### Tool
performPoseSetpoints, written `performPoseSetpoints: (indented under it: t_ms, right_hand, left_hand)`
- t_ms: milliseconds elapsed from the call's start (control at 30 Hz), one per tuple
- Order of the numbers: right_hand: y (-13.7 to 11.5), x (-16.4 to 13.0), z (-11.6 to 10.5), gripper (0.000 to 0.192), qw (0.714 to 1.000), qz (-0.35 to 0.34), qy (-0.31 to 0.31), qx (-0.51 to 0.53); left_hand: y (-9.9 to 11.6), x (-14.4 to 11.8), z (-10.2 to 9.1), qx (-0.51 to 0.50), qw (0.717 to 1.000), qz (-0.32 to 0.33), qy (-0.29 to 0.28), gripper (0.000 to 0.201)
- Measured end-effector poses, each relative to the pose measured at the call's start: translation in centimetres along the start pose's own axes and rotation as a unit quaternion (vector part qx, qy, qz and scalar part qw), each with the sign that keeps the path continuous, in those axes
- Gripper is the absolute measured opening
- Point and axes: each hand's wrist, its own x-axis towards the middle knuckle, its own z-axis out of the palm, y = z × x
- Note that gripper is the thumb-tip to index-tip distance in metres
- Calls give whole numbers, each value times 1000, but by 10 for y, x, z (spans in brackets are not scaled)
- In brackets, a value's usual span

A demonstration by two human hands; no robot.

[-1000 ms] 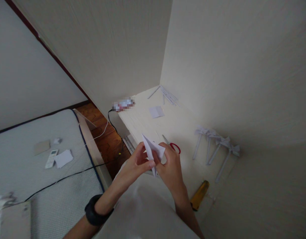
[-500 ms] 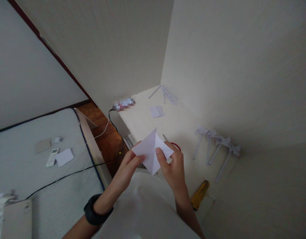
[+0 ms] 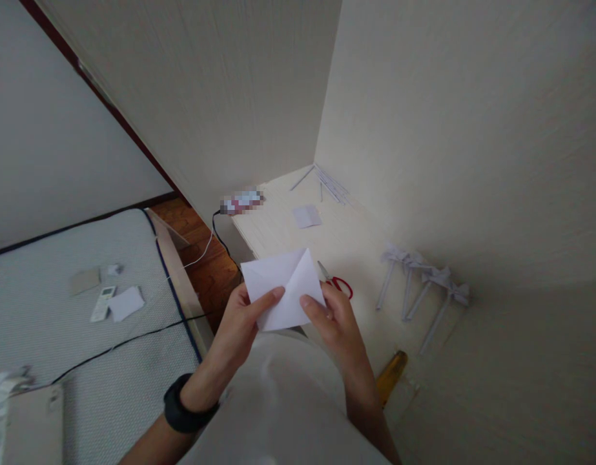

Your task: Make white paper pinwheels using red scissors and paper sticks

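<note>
A creased white paper sheet [image 3: 282, 288] was held up in front of the person's chest, above the near edge of the cream desk [image 3: 356, 245]. The left hand [image 3: 239, 321] pinched its lower left part, thumb on the front face. The right hand [image 3: 337, 318] pinched its lower right edge the same way. Just behind the right hand lay red-handled scissors [image 3: 337, 281]. Farther right, four white paper pinwheels [image 3: 423, 281] rested side by side against the wall, and an amber bottle [image 3: 390, 374] lay nearer the person.
</note>
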Motion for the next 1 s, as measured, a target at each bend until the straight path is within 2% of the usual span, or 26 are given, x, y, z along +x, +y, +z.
performPoseSetpoints:
  t_ms: [200,300,433,500,633,700,767,833,933,1000]
  right_hand:
    - [-4,6,0,20,992,-20,-56,-115]
    - [-1,6,0,21,995,-12,-32,-96]
    - [7,6,-1,21,999,2,36,-17]
    - [10,6,0,23,998,11,54,-6]
    - [14,8,-1,25,999,25,38,-10]
    - [19,12,-5,29,998,25,19,-55]
    - [29,19,-13,34,989,26,19,-145]
    - [47,28,-26,35,976,44,58,-204]
    - [84,38,-46,26,944,83,131,-290]
    - [111,38,-57,21,919,112,157,-344]
  left_hand:
    - [1,7,-6,-11,999,40,19,26]
    - [0,9,-8,-15,999,48,5,24]
    - [0,11,-9,-8,997,52,-48,24]
    - [1,13,-10,11,997,61,-51,22]
    - [0,20,-17,80,992,97,-25,17]
    - [2,23,-20,100,989,111,-16,15]
    - [7,24,-22,110,986,127,-5,13]
    - [14,24,-23,133,979,154,8,11]
    - [27,22,-23,211,951,222,30,14]
    - [35,19,-23,254,935,244,37,16]
